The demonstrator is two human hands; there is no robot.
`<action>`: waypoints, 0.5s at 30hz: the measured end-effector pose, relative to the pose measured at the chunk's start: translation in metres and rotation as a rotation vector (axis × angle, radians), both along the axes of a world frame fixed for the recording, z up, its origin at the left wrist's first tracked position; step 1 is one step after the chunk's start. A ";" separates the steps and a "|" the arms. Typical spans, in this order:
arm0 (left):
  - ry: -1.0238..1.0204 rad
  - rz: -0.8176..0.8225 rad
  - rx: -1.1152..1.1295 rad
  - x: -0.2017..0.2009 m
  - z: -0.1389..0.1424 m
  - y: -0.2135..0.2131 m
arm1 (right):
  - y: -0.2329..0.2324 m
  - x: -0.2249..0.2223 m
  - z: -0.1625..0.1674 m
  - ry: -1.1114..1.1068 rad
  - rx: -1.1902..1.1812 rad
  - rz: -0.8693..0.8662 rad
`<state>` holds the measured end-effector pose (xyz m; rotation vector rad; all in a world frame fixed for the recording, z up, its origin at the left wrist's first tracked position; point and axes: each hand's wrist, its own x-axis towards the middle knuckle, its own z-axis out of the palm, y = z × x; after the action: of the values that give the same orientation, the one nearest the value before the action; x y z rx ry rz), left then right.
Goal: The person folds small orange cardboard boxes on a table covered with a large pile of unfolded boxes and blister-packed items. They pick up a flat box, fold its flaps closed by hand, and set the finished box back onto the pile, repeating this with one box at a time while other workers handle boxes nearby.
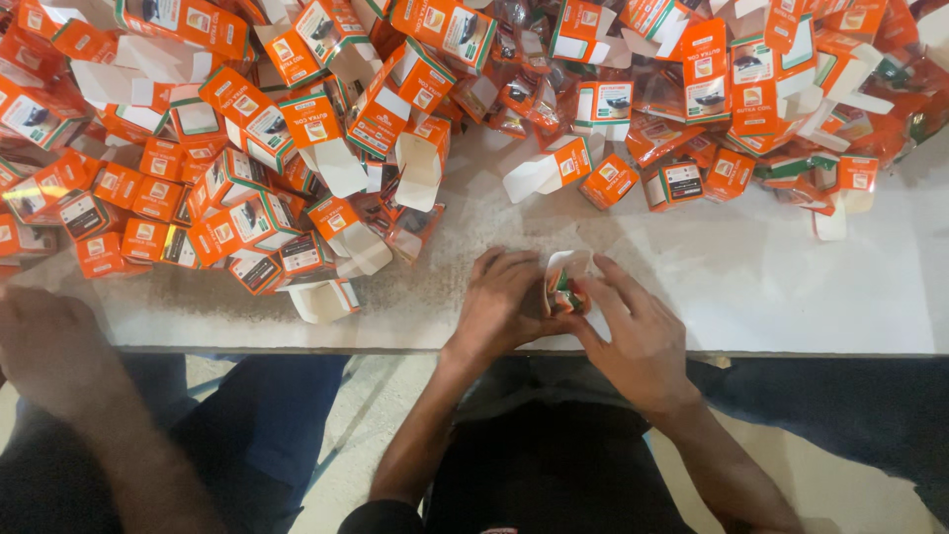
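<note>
Orange-and-white small carton sits pinched between my left hand and right hand at the table edge. Risk, imo: flap creases or carton drops off edge, since grip's only fingertips w/ pile crowding close.

Small orange-white carton, flaps open, tilted, at table's near edge; contents unclear, possibly green.
</note>
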<state>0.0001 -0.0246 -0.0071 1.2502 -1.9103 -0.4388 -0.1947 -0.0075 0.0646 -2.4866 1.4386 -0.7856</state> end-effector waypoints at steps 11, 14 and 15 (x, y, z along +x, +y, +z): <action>0.002 -0.060 -0.006 0.006 0.003 0.002 | -0.012 0.014 0.007 0.352 0.126 0.076; 0.047 -0.085 0.027 0.009 0.009 0.005 | -0.011 0.015 -0.003 0.342 0.196 0.044; 0.083 -0.101 0.072 0.010 0.012 0.006 | -0.009 0.014 -0.007 0.337 0.222 0.037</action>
<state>0.0096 -0.0184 0.0045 1.1664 -1.9077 -0.6075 -0.1802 -0.0168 0.0576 -2.5456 1.4779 -0.1880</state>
